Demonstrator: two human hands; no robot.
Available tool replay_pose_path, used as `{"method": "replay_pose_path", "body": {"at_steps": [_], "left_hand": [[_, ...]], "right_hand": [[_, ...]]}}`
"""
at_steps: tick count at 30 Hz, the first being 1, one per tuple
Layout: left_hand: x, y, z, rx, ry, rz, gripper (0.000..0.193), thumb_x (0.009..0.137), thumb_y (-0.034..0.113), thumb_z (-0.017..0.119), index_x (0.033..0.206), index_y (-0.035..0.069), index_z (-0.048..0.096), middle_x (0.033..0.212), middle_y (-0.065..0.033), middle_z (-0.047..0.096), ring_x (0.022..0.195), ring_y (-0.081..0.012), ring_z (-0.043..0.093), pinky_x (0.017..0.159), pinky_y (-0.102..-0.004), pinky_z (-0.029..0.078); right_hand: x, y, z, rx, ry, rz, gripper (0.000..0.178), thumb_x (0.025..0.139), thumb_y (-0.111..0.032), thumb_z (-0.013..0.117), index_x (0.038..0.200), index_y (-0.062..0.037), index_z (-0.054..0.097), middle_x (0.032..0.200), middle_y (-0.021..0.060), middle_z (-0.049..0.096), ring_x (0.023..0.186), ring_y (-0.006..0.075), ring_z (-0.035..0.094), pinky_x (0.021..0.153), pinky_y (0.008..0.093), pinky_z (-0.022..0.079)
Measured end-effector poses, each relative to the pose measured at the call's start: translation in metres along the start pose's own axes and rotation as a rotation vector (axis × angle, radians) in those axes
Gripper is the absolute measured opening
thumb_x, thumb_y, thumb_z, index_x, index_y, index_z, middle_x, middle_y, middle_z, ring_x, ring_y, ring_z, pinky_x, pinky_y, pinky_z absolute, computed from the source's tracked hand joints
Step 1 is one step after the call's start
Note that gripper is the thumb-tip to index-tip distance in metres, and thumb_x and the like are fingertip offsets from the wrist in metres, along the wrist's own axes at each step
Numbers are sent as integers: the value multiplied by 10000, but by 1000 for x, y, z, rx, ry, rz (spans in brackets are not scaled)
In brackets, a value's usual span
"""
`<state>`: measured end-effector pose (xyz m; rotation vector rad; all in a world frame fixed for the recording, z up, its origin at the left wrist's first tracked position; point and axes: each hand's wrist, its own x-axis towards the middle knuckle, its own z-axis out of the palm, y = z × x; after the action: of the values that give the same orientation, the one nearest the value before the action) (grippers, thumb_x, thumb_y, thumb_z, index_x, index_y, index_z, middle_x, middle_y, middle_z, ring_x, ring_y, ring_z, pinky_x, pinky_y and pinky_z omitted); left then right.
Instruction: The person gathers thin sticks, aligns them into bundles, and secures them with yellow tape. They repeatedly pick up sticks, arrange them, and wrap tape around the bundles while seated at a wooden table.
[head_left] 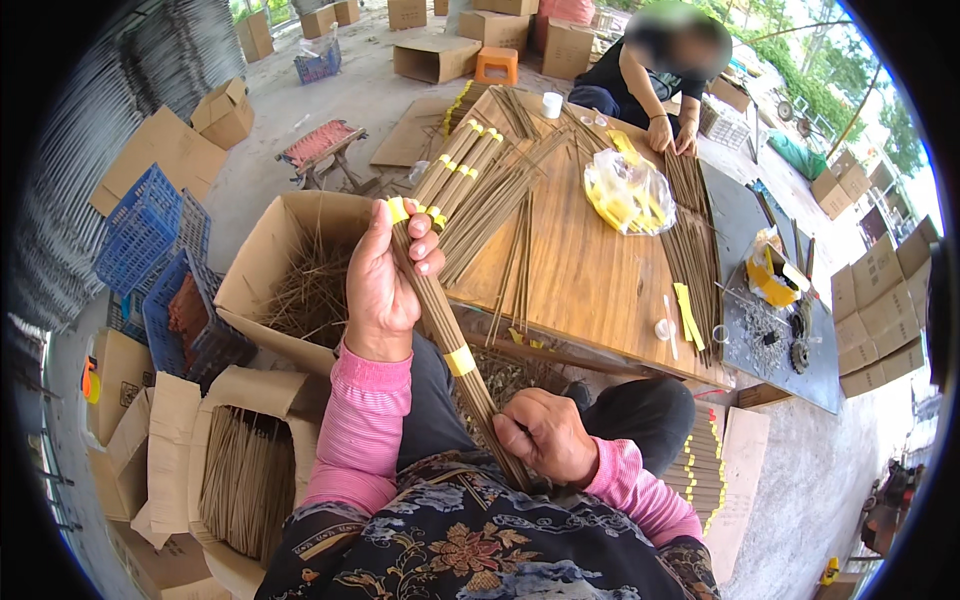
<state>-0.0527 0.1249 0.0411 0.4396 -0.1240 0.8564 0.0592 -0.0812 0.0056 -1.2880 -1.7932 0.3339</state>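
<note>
I hold a long bundle of thin brown sticks (437, 310), like incense sticks, slanting over my lap. One yellow paper band wraps its top end and another its middle. My left hand (393, 280) is closed around the upper part, fingers near the top band. Lower down, my right hand (547, 437) is closed at the bundle's lower end, its fingertips partly hidden. Finished-looking bundles with yellow bands (462, 165) lie stacked on the wooden table (590, 290), just beyond my left hand. Loose brown sticks (505, 215) are spread beside them.
A plastic bag of yellow paper strips (628, 195) sits on the table. Across it, a person's hands (672, 135) touch a row of sticks. To my left stand a carton of sticks (245, 480), a carton of scraps (290, 265) and blue crates (150, 230). More banded bundles (703, 465) lie at right.
</note>
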Motion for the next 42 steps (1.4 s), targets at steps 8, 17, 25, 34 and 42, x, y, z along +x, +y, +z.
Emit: {"method": "replay_pose_path", "body": {"at_steps": [8, 17, 25, 34, 42], "left_hand": [[-1, 1, -2, 3, 0, 2, 267, 939, 274, 394, 973, 16, 452, 775, -53, 436, 614, -119, 404, 514, -237, 388], [0, 3, -5, 9, 5, 5, 269, 926, 289, 426, 959, 26, 467, 772, -45, 448, 618, -115, 409, 518, -232, 386], [2, 3, -7, 46, 14, 0, 266, 911, 311, 457, 928, 47, 484, 757, -31, 458, 627, -108, 410, 528, -228, 375], [5, 11, -14, -34, -8, 25, 323, 932, 248, 416, 1073, -42, 443, 781, -74, 435, 630, -131, 405, 522, -244, 381], [6, 44, -32, -18, 5, 169, 284, 921, 178, 425, 1106, -37, 416, 795, -93, 388, 672, -158, 389, 575, -269, 377]], "right_hand": [[4, -4, -3, -18, -14, 5, 170, 753, -60, 600, 649, -21, 471, 600, 115, 460, 554, 296, 493, 491, 378, 408], [5, -1, 0, -32, 3, -20, 172, 747, -64, 606, 647, -23, 473, 601, 112, 463, 552, 295, 492, 492, 376, 411], [5, 2, 0, -54, 0, -23, 172, 749, -68, 607, 648, -25, 474, 604, 111, 467, 557, 297, 495, 498, 377, 415], [-1, 5, -2, 44, -12, 123, 168, 802, -148, 588, 714, -24, 516, 632, 122, 501, 586, 306, 529, 517, 371, 435], [-29, 12, -15, 393, -49, 411, 197, 862, -208, 563, 814, -16, 574, 673, 101, 541, 585, 197, 541, 544, 292, 444]]}}
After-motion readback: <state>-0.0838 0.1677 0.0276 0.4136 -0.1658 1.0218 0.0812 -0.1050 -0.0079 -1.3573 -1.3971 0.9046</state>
